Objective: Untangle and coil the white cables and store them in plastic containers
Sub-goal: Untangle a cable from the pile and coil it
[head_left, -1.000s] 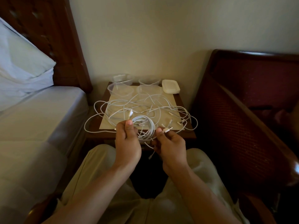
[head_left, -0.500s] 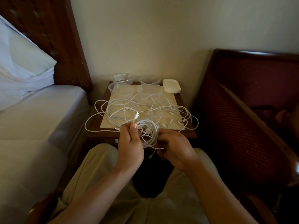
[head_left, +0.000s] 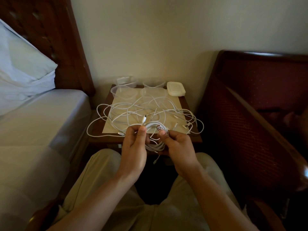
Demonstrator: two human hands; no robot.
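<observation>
A coiled white cable hangs between my two hands above the near edge of the small wooden table. My left hand pinches the coil's left side, where a white plug end sticks up. My right hand grips the coil's right side, its thumb under a USB plug. A tangle of white cables lies spread over the beige mat. Several clear plastic containers stand at the back of the table.
A stack of white lids sits at the table's back right corner. A bed with a pillow is close on the left, a dark red chair close on the right. My knees are under the table's near edge.
My right hand has shifted from the loose cable end onto the coil's right side, and the USB plug now shows above its thumb. The coil sits a little lower, between both hands.
</observation>
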